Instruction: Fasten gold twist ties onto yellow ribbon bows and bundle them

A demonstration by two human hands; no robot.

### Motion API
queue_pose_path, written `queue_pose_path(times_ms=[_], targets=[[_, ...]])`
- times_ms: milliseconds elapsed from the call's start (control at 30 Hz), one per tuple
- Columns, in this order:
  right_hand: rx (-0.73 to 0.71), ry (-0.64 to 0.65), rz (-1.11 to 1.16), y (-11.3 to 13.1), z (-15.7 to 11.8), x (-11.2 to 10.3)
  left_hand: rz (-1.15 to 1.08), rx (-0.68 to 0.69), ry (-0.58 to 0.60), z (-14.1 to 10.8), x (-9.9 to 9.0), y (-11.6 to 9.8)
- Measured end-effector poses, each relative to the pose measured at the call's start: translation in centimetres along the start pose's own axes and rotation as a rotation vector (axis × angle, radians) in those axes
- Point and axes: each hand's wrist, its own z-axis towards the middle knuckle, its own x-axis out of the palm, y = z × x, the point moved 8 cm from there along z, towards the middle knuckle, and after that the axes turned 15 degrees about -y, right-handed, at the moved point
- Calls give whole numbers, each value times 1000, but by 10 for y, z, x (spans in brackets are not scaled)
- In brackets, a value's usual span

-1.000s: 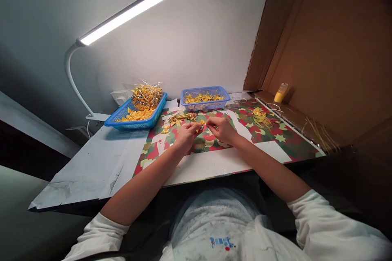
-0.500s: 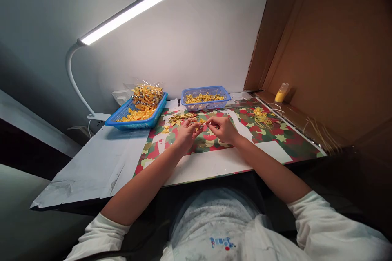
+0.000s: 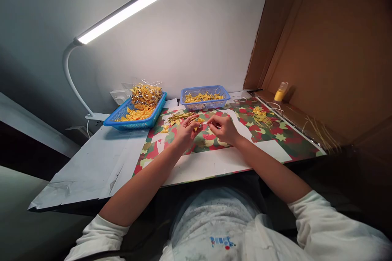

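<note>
Over the patterned sheet (image 3: 211,143), my left hand (image 3: 186,131) pinches a small yellow piece (image 3: 200,120) with a shiny bit at its lower side. My right hand (image 3: 224,129) is closed just to the right, its thumb and forefinger together at a tiny pale item; what exactly it grips is too small to make out. Behind my left hand lies a bundle of yellow-green strips (image 3: 180,116), with loose yellow pieces (image 3: 165,129) beside it.
A blue basket (image 3: 134,124) of yellow pieces and a filled clear bag stands at the left. Farther back is a violet-blue basket (image 3: 205,105). At the right are yellow stringed pieces (image 3: 261,117) and a small bottle (image 3: 280,91). A lamp (image 3: 137,6) hangs above.
My hands have drawn slightly apart at the fingertips, and the yellow piece in my left hand shows a little more. The whole view has shifted slightly.
</note>
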Motion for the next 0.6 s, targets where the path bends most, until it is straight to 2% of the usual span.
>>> queue_pose_path(times_ms=[600], targets=[[-55, 17, -9, 3, -1, 0, 54, -2, -74, -6, -1, -1]])
